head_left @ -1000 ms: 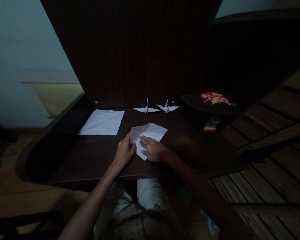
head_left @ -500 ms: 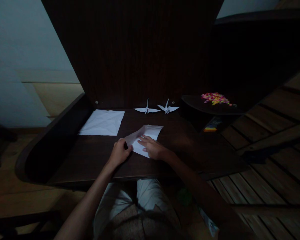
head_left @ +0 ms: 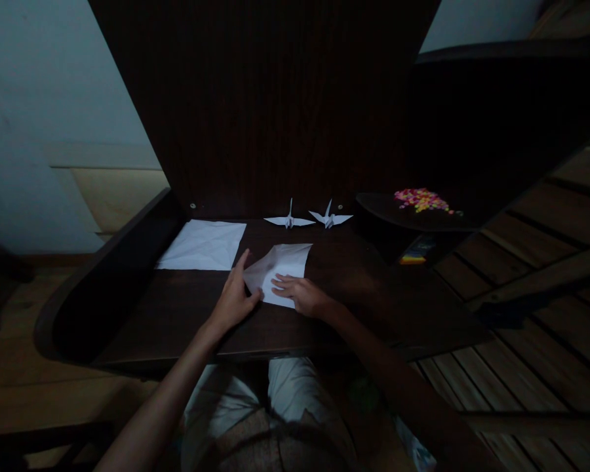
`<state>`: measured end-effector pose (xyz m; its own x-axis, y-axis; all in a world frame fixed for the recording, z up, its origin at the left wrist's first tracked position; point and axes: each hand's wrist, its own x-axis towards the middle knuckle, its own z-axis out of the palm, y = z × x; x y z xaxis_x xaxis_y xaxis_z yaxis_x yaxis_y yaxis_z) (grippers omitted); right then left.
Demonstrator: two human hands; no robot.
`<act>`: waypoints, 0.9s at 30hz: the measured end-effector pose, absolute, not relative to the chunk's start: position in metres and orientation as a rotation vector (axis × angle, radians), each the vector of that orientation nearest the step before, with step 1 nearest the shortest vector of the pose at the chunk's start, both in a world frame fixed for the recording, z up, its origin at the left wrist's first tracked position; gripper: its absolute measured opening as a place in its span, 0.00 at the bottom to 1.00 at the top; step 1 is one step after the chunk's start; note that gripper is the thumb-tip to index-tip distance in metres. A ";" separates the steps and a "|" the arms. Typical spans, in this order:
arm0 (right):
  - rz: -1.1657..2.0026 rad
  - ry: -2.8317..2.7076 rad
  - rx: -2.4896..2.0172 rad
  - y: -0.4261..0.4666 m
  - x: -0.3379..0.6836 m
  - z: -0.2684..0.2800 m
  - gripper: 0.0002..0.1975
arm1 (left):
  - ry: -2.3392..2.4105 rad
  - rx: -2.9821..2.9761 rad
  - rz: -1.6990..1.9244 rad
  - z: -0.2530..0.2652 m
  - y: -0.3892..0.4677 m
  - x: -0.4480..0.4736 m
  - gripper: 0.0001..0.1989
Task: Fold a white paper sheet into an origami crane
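A creased sheet of white paper (head_left: 288,259) lies on the dark wooden desk (head_left: 177,308) in front of me, its left side raised and shaded. At its left edge is my left hand (head_left: 235,294), open, with the thumb on the paper's lower left and the fingers stretched up along the side. My right hand (head_left: 302,293) rests on the sheet's lower right part, fingers extended and pressing flat. Two folded paper cranes, one on the left (head_left: 290,221) and one on the right (head_left: 330,218), stand behind the sheet by the back panel.
Another creased white sheet (head_left: 204,246) lies at the back left beside the raised desk side (head_left: 103,275). On the right, a small curved shelf (head_left: 373,203) bears a heap of small colourful pieces (head_left: 423,200). Under it is a yellow-orange item (head_left: 413,260).
My left hand has opened from a curled grip, its fingers now stretched upward. The paper's far right corner has shifted slightly left, and my right hand has slid a little lower on it.
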<state>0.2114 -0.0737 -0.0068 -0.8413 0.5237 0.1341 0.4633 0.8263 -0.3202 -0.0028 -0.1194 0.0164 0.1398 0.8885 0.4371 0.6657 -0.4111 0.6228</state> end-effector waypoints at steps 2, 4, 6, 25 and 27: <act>0.341 -2.751 -0.751 -0.075 0.214 -0.012 0.28 | 1.560 2.134 1.246 0.022 -0.116 -0.005 0.45; 0.269 -2.725 -0.744 -0.077 0.215 -0.014 0.26 | 1.636 2.153 1.345 0.027 -0.115 -0.007 0.46; 0.203 -2.726 -0.730 -0.081 0.214 -0.013 0.25 | 1.748 2.217 1.408 0.030 -0.116 -0.009 0.43; 0.260 -2.542 -0.649 -0.113 0.221 0.013 0.15 | 1.462 2.578 0.778 0.004 -0.127 0.023 0.14; 0.301 -2.292 -0.769 -0.114 0.229 0.022 0.13 | 1.458 2.584 0.737 0.002 -0.126 0.022 0.16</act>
